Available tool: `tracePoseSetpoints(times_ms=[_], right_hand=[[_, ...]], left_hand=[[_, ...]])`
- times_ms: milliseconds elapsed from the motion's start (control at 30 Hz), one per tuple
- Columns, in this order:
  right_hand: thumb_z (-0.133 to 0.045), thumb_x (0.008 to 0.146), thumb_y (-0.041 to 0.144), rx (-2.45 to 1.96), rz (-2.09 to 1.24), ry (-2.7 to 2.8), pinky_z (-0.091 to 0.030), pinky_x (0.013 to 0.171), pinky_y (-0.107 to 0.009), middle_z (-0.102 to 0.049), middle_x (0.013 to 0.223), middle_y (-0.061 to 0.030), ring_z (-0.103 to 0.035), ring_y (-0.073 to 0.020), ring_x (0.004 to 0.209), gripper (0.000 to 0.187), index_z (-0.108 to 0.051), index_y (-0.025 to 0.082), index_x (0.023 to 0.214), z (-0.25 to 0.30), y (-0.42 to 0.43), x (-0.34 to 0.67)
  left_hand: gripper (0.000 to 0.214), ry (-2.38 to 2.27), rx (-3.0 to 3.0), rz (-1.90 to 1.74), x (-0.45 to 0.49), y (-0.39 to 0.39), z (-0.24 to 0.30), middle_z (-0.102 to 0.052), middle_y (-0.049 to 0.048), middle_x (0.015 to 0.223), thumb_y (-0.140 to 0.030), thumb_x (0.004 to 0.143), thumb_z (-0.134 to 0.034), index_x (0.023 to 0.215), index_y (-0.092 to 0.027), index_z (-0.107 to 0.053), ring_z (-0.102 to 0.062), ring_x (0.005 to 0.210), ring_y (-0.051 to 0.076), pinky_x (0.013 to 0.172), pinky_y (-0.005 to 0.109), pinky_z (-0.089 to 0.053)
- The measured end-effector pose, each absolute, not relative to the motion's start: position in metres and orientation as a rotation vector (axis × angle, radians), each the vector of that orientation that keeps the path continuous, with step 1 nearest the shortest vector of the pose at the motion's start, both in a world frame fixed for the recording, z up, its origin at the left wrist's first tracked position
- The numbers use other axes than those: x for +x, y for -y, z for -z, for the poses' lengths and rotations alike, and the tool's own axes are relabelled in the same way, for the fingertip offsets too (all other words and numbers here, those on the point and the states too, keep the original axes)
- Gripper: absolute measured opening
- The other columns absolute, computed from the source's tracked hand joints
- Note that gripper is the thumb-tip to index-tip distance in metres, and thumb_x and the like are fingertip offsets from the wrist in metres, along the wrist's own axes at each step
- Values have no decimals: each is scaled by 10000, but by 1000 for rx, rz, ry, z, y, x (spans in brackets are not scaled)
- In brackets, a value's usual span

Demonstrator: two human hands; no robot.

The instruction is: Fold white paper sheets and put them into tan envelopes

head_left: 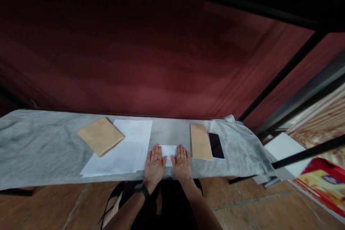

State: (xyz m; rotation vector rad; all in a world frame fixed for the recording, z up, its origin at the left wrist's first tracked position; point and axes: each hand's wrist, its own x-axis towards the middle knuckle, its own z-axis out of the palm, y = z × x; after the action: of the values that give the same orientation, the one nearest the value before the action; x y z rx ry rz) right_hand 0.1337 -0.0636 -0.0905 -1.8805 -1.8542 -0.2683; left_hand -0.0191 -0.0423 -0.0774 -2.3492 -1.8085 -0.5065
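A grey cloth [40, 147] covers the long table, with a dark red curtain [134, 61] hanging close behind it. To the left lies a stack of white sheets [126, 151], and a brown envelope [100, 136] rests at an angle on its far corner. To the right a second brown envelope [201, 141] lies lengthwise, with a dark phone [216, 145] just beside it. A reddish mark on the left envelope is too faint to read. A small folded paper [168, 150] sits near the table's front edge. The left hand [155, 163] and right hand [182, 161] lie flat on it, palms down, fingers straight and together, each covering one side and gripping nothing. There is a black band [142, 188] on the left wrist
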Motion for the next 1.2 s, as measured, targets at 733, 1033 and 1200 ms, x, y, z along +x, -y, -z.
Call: tracePoseSetpoints(times_ms=[733,1033,1200], right_hand=[[-427,1028,445,-1697,267,2038,-364,1156,-425,-411,1566,-141,-384,-260,1445,599,-366,120,1527,80,119,129],[-415,1033,400,-1718,351,2039,-327,1178,-439,-425,1553,-165,-384,-268,1442,613,-301,95,1552,80,120,146],[-412,1031,377,-1724,299,2054,-326,1179,-435,-435,1548,-156,-403,-268,1431,570,-364,101,1527,82,121,144]], left_hand=[[623,1432,-2510,652,-51,85,77,-390,196,1568,-412,1008,-396,1549,-114,-311,-370,1456,305,1144,485,-385],[525,1439,-2614,580,-20,75,70,-426,126,1562,-388,1014,-379,1489,-172,-437,-371,1458,262,1197,484,-301],[492,1474,-2643,508,-6,57,64,-444,115,1553,-381,1014,-381,1460,-202,-487,-397,1443,267,1185,496,-306]])
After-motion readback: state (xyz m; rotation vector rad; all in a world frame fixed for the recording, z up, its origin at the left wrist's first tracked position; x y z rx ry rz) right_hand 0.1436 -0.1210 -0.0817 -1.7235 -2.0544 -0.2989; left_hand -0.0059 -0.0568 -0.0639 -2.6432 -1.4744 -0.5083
